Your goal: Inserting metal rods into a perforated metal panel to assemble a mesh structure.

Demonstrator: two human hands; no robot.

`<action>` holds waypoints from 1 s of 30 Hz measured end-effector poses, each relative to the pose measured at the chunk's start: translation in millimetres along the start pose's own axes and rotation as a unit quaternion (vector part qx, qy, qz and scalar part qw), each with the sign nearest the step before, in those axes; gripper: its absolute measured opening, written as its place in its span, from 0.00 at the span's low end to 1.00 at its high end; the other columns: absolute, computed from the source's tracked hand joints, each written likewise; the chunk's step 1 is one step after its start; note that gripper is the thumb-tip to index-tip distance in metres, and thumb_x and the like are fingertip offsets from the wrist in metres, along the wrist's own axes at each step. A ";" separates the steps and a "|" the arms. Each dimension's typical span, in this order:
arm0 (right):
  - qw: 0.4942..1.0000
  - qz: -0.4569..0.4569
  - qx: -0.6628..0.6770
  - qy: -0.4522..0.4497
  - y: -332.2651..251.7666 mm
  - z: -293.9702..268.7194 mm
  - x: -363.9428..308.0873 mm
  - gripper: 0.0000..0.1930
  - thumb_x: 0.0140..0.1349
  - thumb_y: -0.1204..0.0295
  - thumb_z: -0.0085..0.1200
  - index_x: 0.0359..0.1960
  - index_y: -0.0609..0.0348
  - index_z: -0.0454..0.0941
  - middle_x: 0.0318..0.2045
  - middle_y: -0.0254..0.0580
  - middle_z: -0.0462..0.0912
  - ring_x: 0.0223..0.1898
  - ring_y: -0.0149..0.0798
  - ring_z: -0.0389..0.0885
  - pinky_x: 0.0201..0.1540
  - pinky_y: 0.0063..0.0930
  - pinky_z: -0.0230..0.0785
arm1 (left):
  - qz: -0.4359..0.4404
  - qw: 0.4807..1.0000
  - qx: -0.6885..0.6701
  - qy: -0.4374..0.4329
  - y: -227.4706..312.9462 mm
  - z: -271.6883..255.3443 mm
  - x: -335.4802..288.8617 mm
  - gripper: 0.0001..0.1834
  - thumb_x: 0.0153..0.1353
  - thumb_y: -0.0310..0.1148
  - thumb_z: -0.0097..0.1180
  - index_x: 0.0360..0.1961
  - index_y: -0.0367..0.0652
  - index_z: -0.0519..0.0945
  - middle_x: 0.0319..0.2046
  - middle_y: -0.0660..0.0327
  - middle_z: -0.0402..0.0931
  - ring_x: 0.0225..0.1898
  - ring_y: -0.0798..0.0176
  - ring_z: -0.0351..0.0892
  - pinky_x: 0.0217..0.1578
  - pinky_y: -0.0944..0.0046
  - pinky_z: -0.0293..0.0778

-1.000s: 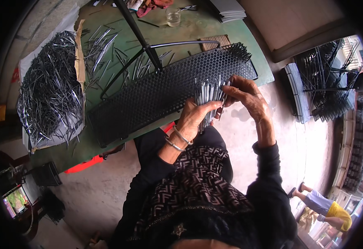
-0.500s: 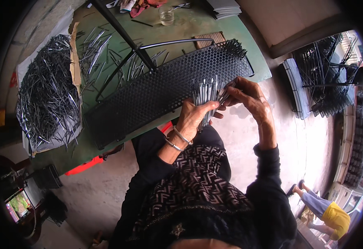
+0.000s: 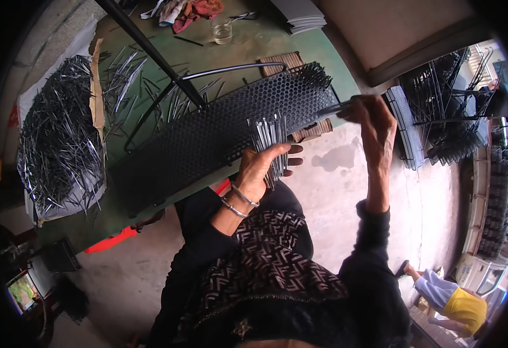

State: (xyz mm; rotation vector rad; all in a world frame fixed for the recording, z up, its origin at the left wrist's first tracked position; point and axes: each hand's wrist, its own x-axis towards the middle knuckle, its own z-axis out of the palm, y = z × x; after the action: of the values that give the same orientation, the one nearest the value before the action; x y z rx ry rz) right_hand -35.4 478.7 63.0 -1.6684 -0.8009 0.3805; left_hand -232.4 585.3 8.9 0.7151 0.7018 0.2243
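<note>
My left hand, with two silver bangles at the wrist, is closed around a bundle of thin shiny rods in front of a long black perforated panel. Its thumb lies across the bundle while the other fingers show behind. Out past the panel's right end, my right hand pinches one or more dark rods, pointing left toward the panel; how many I cannot tell. Short black rods stand packed in the holes at the panel's far right end.
A paper-lined box heaped with loose rods stands at left on the green table. A black metal frame rises over the panel. A glass and cloths lie farther back. Racks and a person are at right.
My right hand has moved right and slightly up, away from the bundle, with rod or rods between its fingers. My left hand keeps the bundle. The whole view has shifted slightly.
</note>
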 end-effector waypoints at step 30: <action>0.969 -0.124 -0.200 0.072 59.3 45.3 76.3 0.09 0.65 0.72 0.52 0.41 0.66 0.78 0.28 0.41 0.85 0.32 0.30 0.84 0.37 0.23 0.75 | -0.011 0.990 -0.135 -0.051 -14.2 -7.1 -0.2 0.15 0.58 0.33 0.60 0.40 0.30 0.79 0.31 0.51 0.82 0.31 0.56 0.84 0.34 0.59 0.84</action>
State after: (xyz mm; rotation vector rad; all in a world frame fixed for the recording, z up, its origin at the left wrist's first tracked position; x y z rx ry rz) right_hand 7.8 559.1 7.7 -1.9118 -1.0100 -0.0856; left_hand -237.9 578.4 -4.3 0.4571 0.5683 0.2557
